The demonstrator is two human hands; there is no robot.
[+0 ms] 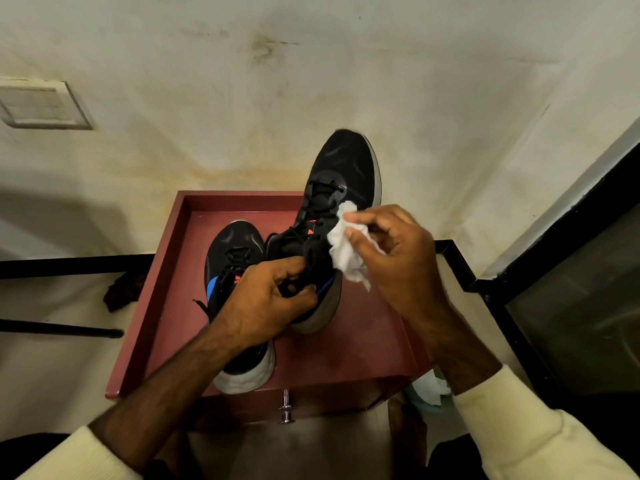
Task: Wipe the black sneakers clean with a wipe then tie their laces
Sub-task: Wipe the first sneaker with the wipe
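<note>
Two black sneakers with white soles are over a dark red cabinet top (pixel 363 341). One sneaker (pixel 235 247) lies on the top at the left, its black laces loose. The other sneaker (pixel 346 168) is lifted, toe pointing away toward the wall. My left hand (pixel 266 299) grips it at the collar near the heel. My right hand (pixel 394 251) pinches a crumpled white wipe (pixel 346 251) against the lifted sneaker's right side, beside the laces.
The cabinet top has a raised rim (pixel 149 289) and a metal drawer knob (pixel 286 407) at the front. A stained wall stands behind. A dark rag (pixel 123 292) lies left of the cabinet, a black frame (pixel 460 268) runs at the right, and white paper (pixel 429 386) sits below my right wrist.
</note>
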